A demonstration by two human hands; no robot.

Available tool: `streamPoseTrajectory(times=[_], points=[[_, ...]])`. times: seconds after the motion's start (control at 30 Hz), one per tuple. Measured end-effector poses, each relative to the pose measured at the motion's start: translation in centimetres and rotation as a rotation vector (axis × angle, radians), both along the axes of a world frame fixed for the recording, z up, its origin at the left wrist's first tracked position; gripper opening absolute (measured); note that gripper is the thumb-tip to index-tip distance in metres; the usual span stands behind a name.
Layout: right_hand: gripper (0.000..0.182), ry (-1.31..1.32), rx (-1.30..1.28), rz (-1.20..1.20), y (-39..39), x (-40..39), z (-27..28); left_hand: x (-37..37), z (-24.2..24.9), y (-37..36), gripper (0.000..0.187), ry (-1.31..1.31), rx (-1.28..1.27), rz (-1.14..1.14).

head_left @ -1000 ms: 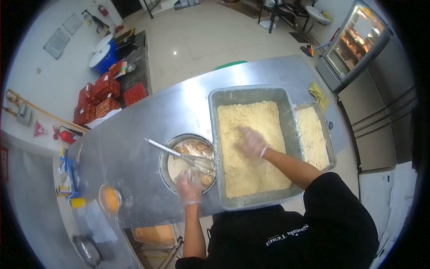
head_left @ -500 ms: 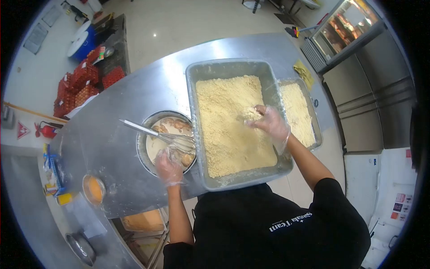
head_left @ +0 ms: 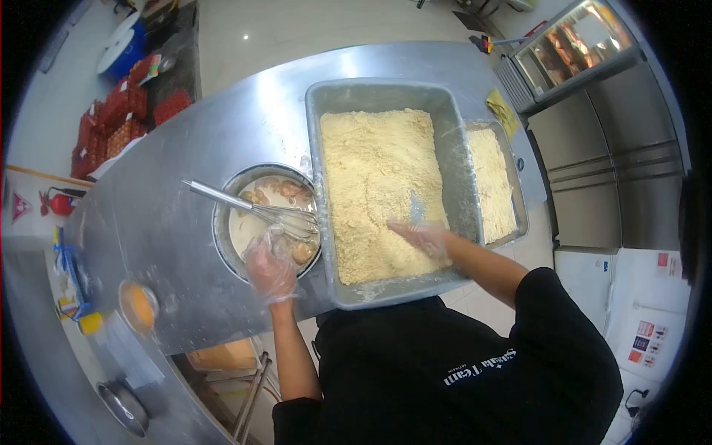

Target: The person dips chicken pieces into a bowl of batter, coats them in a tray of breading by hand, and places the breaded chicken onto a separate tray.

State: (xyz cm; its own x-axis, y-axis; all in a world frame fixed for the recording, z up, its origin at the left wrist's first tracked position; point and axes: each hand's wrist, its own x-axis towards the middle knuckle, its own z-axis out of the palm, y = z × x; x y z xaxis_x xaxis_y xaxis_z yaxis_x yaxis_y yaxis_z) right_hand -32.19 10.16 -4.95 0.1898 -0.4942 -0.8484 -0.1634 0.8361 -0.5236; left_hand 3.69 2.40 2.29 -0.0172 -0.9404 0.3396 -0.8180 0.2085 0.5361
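Note:
My right hand [head_left: 424, 239], in a clear plastic glove, lies in the pale yellow flour-like crumbs [head_left: 378, 170], fingers stretched out and nothing held. The crumbs fill much of a deep grey tub [head_left: 460, 148]; by my fingers a patch of its bottom shows. To the left, my gloved left hand [head_left: 271, 268] hovers at the near side of a metal bowl [head_left: 220, 239], fingers loosely apart and pointing into it. Inside the bowl, pieces of what looks like raw chicken [head_left: 302, 252] sit in milky liquid [head_left: 245, 226]. A wire whisk [head_left: 237, 202] rests across the bowl, handle over the left rim.
Right of the tub stands a shallow metal tray [head_left: 512, 178] of similar crumbs, with a yellow cloth [head_left: 503, 111] behind it. A small bowl of orange powder [head_left: 139, 305] sits near the left edge of the steel table [head_left: 178, 245]. Red netted sacks [head_left: 122, 111] are stacked beyond.
My right hand has come down into the crumbs and let go of the clump it held, baring part of the tub's bottom. My left hand stays at the bowl.

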Motion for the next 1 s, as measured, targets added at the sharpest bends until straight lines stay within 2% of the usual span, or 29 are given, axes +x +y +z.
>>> streamPoseTrajectory(times=[0.07,0.13,0.2,0.27,0.33,0.4,0.47,0.5,0.53,0.57,0.6,0.63,0.7,0.77,0.8,0.9,0.93,1.0], points=[[0.077,-0.028,-0.013,-0.048,-0.9,4.3,4.5,0.0,0.3,0.1,0.023,-0.016,-0.002,0.003],[0.086,-0.094,-0.017,-0.037,-1.4,5.9,6.8,0.0,0.5,0.1,0.023,-0.019,-0.006,-0.006],[0.084,-0.059,-0.333,0.142,-0.9,5.3,5.6,-0.1,0.5,0.2,0.024,-0.039,0.025,0.005],[0.073,0.071,-0.968,0.497,-0.1,3.1,1.1,0.1,0.5,0.2,0.024,-0.051,0.061,0.013],[0.060,-0.192,-0.523,-0.104,-1.9,2.3,1.6,0.2,0.2,0.1,0.024,-0.048,0.101,0.014],[0.048,0.100,-0.484,-0.214,-4.4,0.8,1.7,0.4,0.1,-0.1,0.030,-0.042,0.126,-0.009],[0.042,0.589,-0.537,0.004,-7.3,0.4,3.3,0.5,-0.3,0.0,0.034,-0.053,0.118,-0.009],[0.042,0.670,-0.404,0.018,-9.6,2.3,6.6,0.5,-0.5,0.1,0.034,-0.068,0.095,-0.004],[0.042,0.792,-0.563,0.166,-9.2,2.4,5.6,0.4,-0.5,0.1,0.034,-0.082,0.069,0.004],[0.043,0.942,-0.720,0.304,-8.9,2.5,4.6,0.3,0.0,0.2,0.033,-0.046,0.153,-0.004],[0.044,1.099,-1.178,0.582,-6.1,2.3,1.0,0.2,1.4,-0.1,0.033,-0.012,0.232,-0.014],[0.047,0.571,-1.163,0.339,-3.4,3.6,1.5,0.2,2.2,-0.5,0.032,0.024,0.308,-0.025],[0.050,0.296,-1.022,0.339,-2.4,5.3,3.8,0.1,0.9,-0.2,0.031,0.009,0.183,0.014],[0.051,0.776,-0.822,0.818,-3.9,5.9,7.2,0.0,0.1,0.2,0.023,0.016,0.102,0.015],[0.050,0.792,-0.872,0.774,-5.9,6.0,6.9,0.2,0.0,0.2,0.020,0.025,0.081,-0.007],[0.051,1.223,-0.890,0.835,-9.3,5.4,-0.1,0.2,0.4,0.5,0.016,-0.013,0.107,0.007],[0.055,1.099,-0.868,0.708,-9.7,6.2,1.9,-0.2,0.5,-0.2,0.014,-0.035,0.119,0.027],[0.057,1.159,-0.983,0.737,-11.1,4.8,0.6,-0.8,1.2,-1.9,0.010,0.059,0.087,-0.043]])
